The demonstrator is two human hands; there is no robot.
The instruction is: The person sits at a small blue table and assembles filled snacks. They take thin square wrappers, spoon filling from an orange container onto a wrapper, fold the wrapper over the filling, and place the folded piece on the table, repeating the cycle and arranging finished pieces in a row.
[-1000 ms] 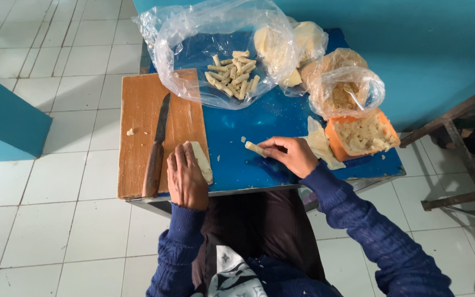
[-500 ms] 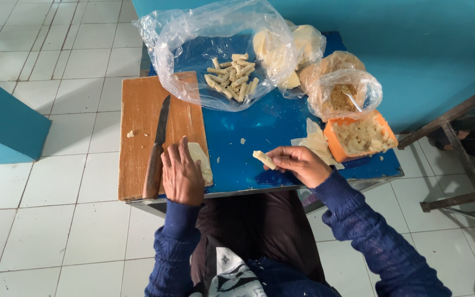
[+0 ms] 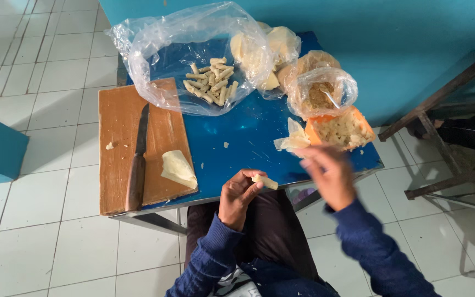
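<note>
My left hand [image 3: 237,197] holds a small pale dough strip [image 3: 265,181] at the near edge of the blue table [image 3: 248,137]. My right hand [image 3: 328,175] hovers blurred just to its right, fingers apart and holding nothing, below an orange tub of filling [image 3: 342,129]. A flat pale dough piece [image 3: 178,168] lies on the wooden cutting board [image 3: 119,154] beside a knife [image 3: 137,159] with a wooden handle. Several rolled dough sticks [image 3: 211,80] rest on a clear plastic bag [image 3: 193,55].
Plastic bags of dough lumps [image 3: 270,47] and of filling [image 3: 321,91] stand at the table's back right. A thin dough sheet [image 3: 292,140] leans by the tub. A teal wall [image 3: 391,33] lies behind, a metal frame [image 3: 446,110] to the right, white floor tiles [image 3: 34,71] to the left.
My left hand left the dough piece on the board and now holds the small strip. My right hand let that strip go and moved right toward the orange tub.
</note>
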